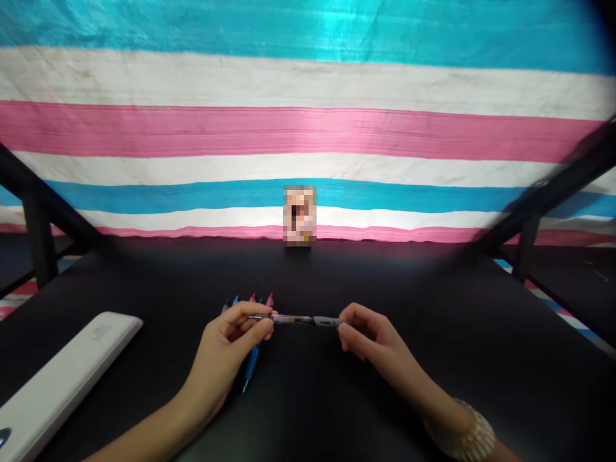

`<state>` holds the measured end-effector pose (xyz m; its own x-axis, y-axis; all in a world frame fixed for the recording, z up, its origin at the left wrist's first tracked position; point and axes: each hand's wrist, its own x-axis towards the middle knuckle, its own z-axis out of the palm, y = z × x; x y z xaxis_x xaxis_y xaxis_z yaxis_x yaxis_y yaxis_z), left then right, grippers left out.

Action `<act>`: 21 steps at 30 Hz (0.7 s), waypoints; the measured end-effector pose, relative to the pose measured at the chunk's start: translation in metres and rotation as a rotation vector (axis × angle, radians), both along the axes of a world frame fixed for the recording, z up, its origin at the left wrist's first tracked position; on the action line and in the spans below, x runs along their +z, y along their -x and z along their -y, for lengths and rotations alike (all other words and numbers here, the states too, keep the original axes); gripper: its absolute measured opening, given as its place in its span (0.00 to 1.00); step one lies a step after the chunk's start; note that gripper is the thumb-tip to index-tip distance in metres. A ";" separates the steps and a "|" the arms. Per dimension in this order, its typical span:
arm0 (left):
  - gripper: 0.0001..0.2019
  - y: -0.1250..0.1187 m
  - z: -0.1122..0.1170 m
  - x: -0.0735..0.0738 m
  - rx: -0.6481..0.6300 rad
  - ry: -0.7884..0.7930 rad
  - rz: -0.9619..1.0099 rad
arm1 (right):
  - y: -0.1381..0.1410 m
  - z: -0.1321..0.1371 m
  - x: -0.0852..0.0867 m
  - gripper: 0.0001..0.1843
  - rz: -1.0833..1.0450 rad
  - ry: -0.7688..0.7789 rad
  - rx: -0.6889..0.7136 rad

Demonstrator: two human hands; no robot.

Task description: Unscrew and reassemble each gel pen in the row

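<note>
A clear-barrelled ballpoint pen point(294, 319) with a grey grip lies level between my two hands, above the black table. My left hand point(235, 330) pinches its left end between thumb and fingers. At the other end, the fingertips of my right hand point(368, 330) close on the tip by the grey grip. Behind and under my left hand lie several more pens, partly hidden by it. Among them are a blue pen point(251, 367) pointing toward me and a pen with a red end point(270, 298).
A long white device point(72, 378) lies on the black tabletop point(433, 398) at the left. A small pixelated upright item point(299, 217) stands at the back edge, before a striped sheet point(192, 128). Black frame bars point(43, 192) slant along both sides.
</note>
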<state>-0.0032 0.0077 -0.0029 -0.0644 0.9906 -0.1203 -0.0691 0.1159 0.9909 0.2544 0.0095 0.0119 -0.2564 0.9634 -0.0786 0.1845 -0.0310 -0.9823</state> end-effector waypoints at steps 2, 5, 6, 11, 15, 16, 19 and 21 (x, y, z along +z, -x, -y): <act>0.08 -0.001 -0.001 0.000 0.009 -0.001 -0.002 | 0.000 0.000 -0.001 0.20 -0.045 0.037 -0.005; 0.08 -0.001 -0.001 0.000 -0.001 0.005 0.025 | 0.000 -0.002 -0.002 0.25 -0.065 0.075 0.014; 0.08 -0.001 -0.001 0.000 -0.005 0.009 0.036 | 0.000 -0.002 -0.002 0.26 -0.058 0.072 0.014; 0.07 0.000 -0.001 0.000 -0.003 0.011 0.051 | 0.000 -0.003 -0.004 0.22 -0.114 0.093 0.008; 0.08 -0.001 -0.001 0.001 -0.004 0.011 0.050 | 0.000 -0.002 -0.006 0.24 -0.131 0.140 0.009; 0.08 -0.002 -0.001 0.001 -0.001 0.015 0.054 | 0.000 -0.002 -0.006 0.23 -0.149 0.139 0.006; 0.08 -0.003 -0.001 0.004 0.014 0.027 0.087 | -0.001 -0.003 -0.007 0.18 -0.246 0.150 -0.014; 0.09 -0.004 0.000 0.006 0.024 0.033 0.112 | -0.001 -0.003 -0.007 0.15 -0.322 0.169 -0.048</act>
